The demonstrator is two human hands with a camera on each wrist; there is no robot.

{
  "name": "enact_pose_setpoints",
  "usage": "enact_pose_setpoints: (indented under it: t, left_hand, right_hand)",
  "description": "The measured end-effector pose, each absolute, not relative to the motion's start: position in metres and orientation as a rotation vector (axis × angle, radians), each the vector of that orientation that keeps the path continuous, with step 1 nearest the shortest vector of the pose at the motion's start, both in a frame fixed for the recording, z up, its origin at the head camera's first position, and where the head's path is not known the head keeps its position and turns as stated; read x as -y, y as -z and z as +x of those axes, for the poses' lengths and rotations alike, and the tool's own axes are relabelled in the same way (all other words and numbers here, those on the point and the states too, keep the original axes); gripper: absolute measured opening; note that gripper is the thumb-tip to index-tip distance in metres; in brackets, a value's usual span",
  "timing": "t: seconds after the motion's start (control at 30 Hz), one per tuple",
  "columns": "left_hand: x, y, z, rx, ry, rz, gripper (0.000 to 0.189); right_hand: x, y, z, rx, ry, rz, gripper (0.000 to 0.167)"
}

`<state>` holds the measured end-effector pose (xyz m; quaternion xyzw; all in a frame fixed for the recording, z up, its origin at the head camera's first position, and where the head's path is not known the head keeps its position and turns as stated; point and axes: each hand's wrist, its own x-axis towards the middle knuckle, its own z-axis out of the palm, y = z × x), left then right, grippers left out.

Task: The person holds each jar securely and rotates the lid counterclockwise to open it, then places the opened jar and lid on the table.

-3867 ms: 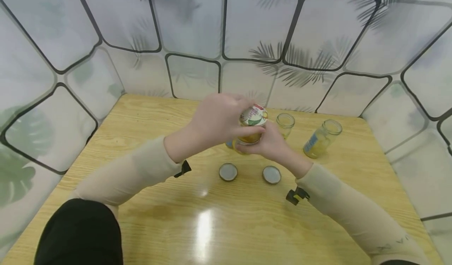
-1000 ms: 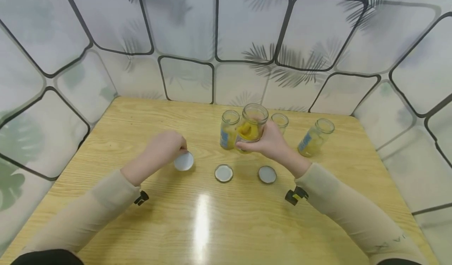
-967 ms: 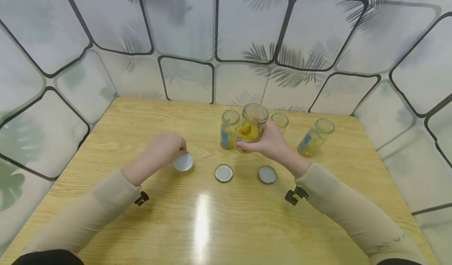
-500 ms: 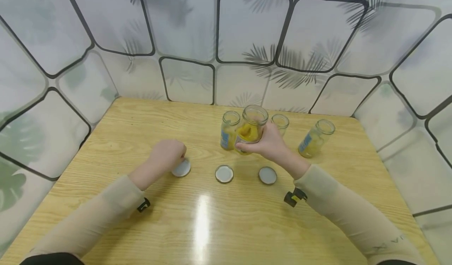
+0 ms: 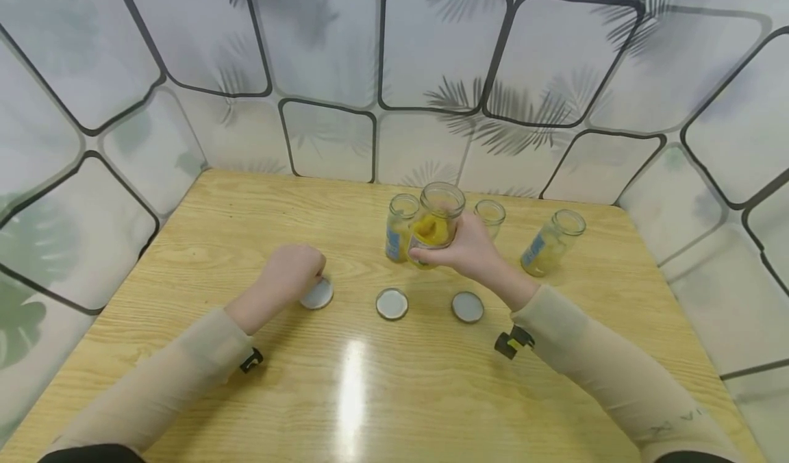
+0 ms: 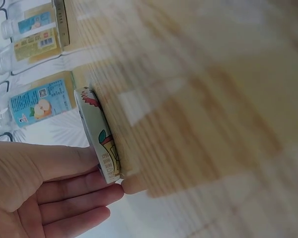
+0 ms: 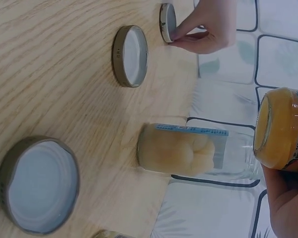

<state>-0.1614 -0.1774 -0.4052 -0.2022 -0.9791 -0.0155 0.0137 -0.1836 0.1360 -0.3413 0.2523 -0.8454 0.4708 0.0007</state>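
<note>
My left hand [image 5: 288,274] pinches a jar lid [image 5: 317,294] by its edge, low at the tabletop, with the white inside facing up. The left wrist view shows thumb and fingers at the printed rim of that lid [image 6: 100,136]. My right hand [image 5: 471,251] grips an uncovered glass jar [image 5: 431,230] of yellow fruit pieces, raised over the table. In the right wrist view the jar [image 7: 283,131] hangs with its base showing, above a standing jar [image 7: 184,148] of pale fruit. Part of the held jar's label is hidden by my thumb.
Three more uncovered jars stand toward the back: one on the left [image 5: 397,237], one behind my right hand [image 5: 490,213], one on the right [image 5: 548,247]. Two lids, a middle one [image 5: 391,304] and a right one [image 5: 468,307], lie inside-up on the wooden table [image 5: 296,408].
Earlier both hands were at the covered jar. The left hand has carried the lid off to the left and lowered it to the tabletop. The right hand keeps holding the jar.
</note>
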Motion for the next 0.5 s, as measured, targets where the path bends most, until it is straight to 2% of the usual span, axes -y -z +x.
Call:
enact_pose_setpoints:
  t: [0.5]
  left_hand:
    - [0.178,0.405,-0.16,3.05,0.091,-0.623,0.034]
  right_hand:
    - [-0.108,0.304,-0.202,2.662,-1.498,0.821,0.059]
